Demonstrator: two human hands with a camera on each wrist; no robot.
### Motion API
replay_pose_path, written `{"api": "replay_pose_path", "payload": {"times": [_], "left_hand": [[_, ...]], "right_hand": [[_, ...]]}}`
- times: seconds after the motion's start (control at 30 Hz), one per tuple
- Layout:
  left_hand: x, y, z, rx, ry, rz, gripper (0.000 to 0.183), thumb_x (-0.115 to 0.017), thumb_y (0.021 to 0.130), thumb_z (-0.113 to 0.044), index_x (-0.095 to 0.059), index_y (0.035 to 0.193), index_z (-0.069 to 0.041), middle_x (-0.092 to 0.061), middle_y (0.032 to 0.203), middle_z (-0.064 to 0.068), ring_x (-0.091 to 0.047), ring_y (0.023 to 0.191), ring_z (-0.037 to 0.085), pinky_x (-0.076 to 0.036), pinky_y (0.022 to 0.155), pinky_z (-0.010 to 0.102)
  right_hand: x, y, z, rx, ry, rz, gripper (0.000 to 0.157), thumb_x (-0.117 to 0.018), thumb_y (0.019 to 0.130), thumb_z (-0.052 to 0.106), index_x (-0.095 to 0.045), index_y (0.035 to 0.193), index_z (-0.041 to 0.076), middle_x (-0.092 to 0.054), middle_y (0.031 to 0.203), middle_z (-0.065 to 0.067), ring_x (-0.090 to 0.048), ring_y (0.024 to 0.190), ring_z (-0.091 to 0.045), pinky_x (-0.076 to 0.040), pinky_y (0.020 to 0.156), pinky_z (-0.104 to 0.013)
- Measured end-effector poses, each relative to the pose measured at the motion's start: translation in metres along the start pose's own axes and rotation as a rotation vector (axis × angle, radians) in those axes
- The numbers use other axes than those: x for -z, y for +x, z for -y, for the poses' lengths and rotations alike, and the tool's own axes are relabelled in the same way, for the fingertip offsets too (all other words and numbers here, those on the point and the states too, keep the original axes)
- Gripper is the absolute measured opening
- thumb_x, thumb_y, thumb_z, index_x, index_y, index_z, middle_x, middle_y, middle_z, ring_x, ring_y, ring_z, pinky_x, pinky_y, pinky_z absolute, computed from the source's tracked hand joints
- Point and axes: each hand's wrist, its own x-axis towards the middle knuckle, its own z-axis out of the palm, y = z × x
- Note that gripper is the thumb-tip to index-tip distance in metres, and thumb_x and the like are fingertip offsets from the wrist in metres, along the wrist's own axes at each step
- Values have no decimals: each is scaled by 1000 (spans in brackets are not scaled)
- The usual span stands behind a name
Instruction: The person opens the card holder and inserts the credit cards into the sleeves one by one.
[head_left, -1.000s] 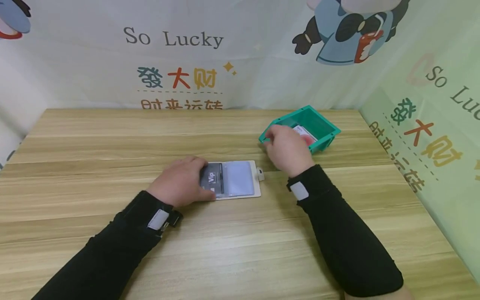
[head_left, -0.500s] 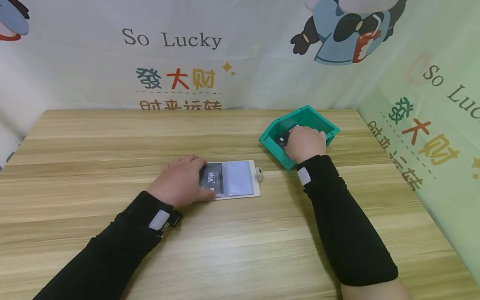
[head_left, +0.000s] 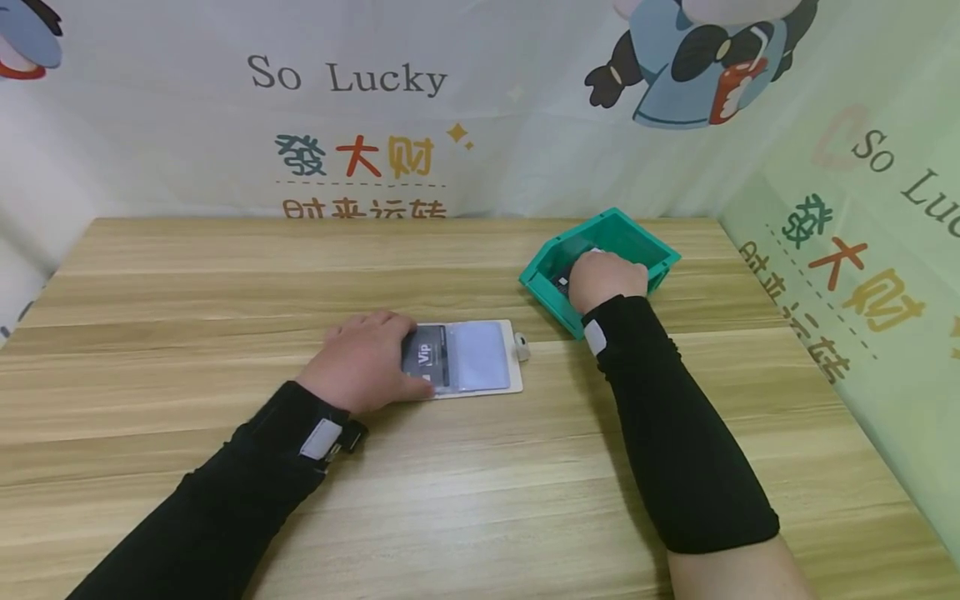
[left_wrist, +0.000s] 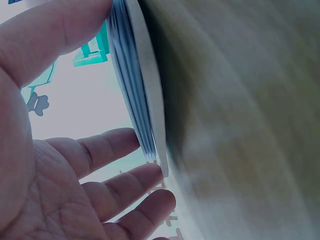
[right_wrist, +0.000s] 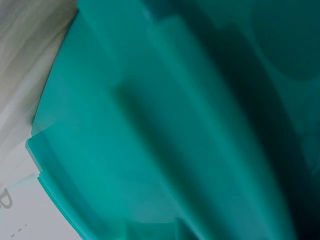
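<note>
A card holder (head_left: 480, 357) with clear sleeves and a pale cover lies open on the table. A dark card (head_left: 425, 357) marked "Vip" shows at its left. My left hand (head_left: 365, 360) holds the holder's left part, thumb at the near edge and fingers toward the far edge. In the left wrist view, the stacked sleeves (left_wrist: 131, 82) appear edge-on between thumb and fingers. My right hand (head_left: 606, 279) reaches down into a green bin (head_left: 551, 304), its fingers hidden; I cannot tell what they grasp. A dark card (head_left: 562, 279) shows beside it inside the bin.
The wooden table (head_left: 225, 275) ends at a printed cloth backdrop (head_left: 525, 142) behind and a cloth side wall (head_left: 847, 275) on the right. A small snap tab (head_left: 521, 346) sticks out from the holder's right edge. The bin's wall (right_wrist: 100, 150) fills most of the right wrist view.
My right hand has moved from the bin's left rim down into the bin, then shifted slightly left within it. The left hand and card holder have stayed in place.
</note>
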Motion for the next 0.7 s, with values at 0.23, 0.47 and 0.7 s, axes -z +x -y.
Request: {"api": "replay_pose_path", "payload": {"times": [0.23, 0.47, 0.7], "left_hand": [[0, 0, 1, 3, -6, 0, 88, -75, 67, -58, -48, 134, -8, -47, 132, 14, -41, 109, 31, -34, 89, 55], [1, 0, 1, 3, -8, -3, 87, -75, 67, -58, -48, 133, -8, -47, 132, 14, -41, 109, 31, -34, 90, 55], [2, 0, 0, 8, -15, 0, 87, -76, 66, -57, -49, 133, -8, -48, 131, 13, -40, 106, 30, -34, 88, 54]], "right_hand": [[-1, 2, 1, 16, -25, -2, 24, -42, 95, 16, -62, 98, 4, -62, 97, -14, -52, 85, -28, -39, 84, -51], [-2, 2, 1, 16, -50, -18, 34, -39, 97, 18, -49, 121, -4, -54, 109, -23, -49, 98, -38, -39, 87, -54], [-3, 1, 1, 21, 5, -85, 29, -41, 97, 17, -53, 116, -3, -55, 102, -21, -51, 91, -37, -42, 82, -53]]}}
